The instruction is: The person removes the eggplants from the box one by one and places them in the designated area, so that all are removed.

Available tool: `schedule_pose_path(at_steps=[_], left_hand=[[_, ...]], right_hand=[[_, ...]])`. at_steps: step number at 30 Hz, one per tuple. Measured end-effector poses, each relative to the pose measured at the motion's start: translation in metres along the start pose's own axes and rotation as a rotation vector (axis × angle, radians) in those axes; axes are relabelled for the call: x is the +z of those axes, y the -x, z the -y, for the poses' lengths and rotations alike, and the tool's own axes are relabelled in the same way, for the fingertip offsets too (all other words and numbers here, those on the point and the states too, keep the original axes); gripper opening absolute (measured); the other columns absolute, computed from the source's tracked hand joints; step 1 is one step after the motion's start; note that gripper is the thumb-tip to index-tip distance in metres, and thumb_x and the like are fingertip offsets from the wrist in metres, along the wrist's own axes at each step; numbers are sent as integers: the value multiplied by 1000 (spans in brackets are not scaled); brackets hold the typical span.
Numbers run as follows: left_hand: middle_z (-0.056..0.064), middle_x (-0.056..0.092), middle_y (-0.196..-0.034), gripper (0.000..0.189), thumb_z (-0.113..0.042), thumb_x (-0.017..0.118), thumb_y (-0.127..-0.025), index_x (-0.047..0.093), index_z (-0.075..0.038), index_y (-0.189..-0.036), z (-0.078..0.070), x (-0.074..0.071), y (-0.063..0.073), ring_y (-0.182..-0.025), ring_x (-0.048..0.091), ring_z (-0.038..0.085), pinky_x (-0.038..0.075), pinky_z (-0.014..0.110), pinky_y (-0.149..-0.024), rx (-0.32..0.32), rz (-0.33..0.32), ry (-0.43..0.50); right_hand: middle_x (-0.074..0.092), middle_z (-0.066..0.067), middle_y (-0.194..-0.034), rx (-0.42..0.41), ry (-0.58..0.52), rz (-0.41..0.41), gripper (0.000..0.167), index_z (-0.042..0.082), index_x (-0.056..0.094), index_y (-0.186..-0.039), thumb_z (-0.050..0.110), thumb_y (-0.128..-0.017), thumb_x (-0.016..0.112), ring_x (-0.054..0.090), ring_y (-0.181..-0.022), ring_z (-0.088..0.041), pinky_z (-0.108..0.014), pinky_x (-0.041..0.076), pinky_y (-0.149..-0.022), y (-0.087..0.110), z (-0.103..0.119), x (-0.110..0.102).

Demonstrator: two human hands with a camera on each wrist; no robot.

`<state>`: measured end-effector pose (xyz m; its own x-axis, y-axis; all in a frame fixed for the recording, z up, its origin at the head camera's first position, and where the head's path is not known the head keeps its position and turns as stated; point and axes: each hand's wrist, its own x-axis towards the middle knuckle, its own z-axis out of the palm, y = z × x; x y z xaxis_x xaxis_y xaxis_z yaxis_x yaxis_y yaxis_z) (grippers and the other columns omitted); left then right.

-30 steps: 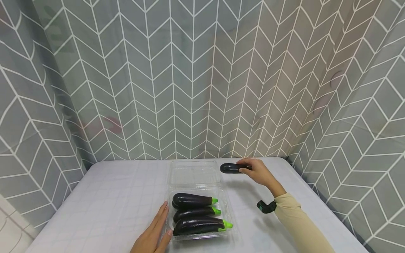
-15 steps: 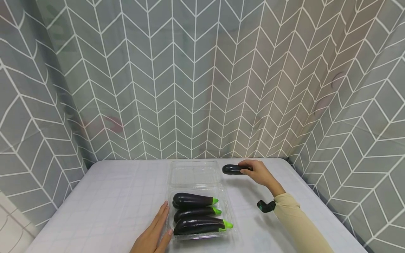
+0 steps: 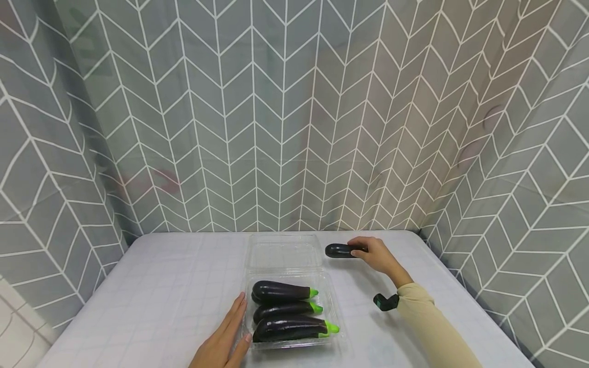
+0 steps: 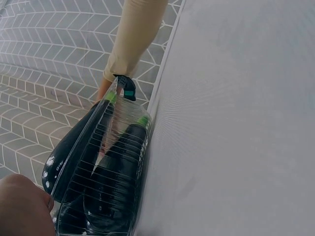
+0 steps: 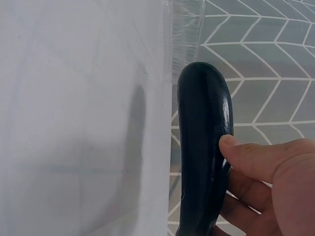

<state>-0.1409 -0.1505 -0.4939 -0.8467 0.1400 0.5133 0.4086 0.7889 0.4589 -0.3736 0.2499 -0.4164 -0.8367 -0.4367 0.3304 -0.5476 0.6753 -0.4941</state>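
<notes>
White table (image 3: 175, 286): glossy, near-black eggplant (image 3: 338, 250), round-ended, gripped by curled right hand (image 3: 375, 254); clear container (image 3: 317, 279) touched by left hand (image 3: 222, 337), fingers straight.

The person wore a long, plain sleeve (image 3: 434, 327) on the right side, a soft sandy yellow. It had little wrinkles by its cuff (image 3: 408, 290). A small, bent black gadget (image 3: 385, 302) sat there, with a tiny green patch (image 4: 129, 93). The left hand (image 3: 222, 337) was bare.
</notes>
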Motion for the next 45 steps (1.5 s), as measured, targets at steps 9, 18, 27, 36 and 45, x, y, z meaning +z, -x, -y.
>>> schedule_pose_path(at_steps=[9,18,27,36,45], left_hand=[[9,38,-164,69,-28,71,-99,44,-2,-157,-1,-2,-1,-135,54,26,58,48,-89,16,-3,-2],[11,38,-164,70,-25,72,-98,44,0,-156,1,-2,0,-136,52,26,58,48,-90,30,-2,1],[10,38,-164,69,-26,72,-98,44,-1,-157,0,-2,0,-135,54,27,58,48,-89,21,-1,1],[10,38,-164,69,-27,71,-99,44,-1,-157,-1,-2,0,-135,54,27,58,48,-90,6,8,6],[8,40,-163,69,-26,76,-95,49,0,-153,-3,-2,1,-132,57,26,59,47,-86,34,-36,-66]], right_hand=[[73,-13,-117,29,-17,10,25,-2,74,-120,4,-96,74,67,-105,-29,-50,53,-90,2,-9,7],[73,-16,-116,35,-26,14,25,-4,74,-119,2,-95,73,67,-107,-33,-54,52,-94,4,-12,13],[73,-15,-115,31,-20,28,23,-3,75,-117,0,-94,73,67,-109,-34,-55,51,-95,4,-18,17],[74,-14,-115,30,-2,23,23,-2,75,-117,1,-95,73,67,-109,-35,-56,51,-95,6,-19,20],[72,-16,-119,40,-11,30,24,-3,73,-119,1,-95,72,65,-114,-38,-57,50,-98,6,-20,21]])
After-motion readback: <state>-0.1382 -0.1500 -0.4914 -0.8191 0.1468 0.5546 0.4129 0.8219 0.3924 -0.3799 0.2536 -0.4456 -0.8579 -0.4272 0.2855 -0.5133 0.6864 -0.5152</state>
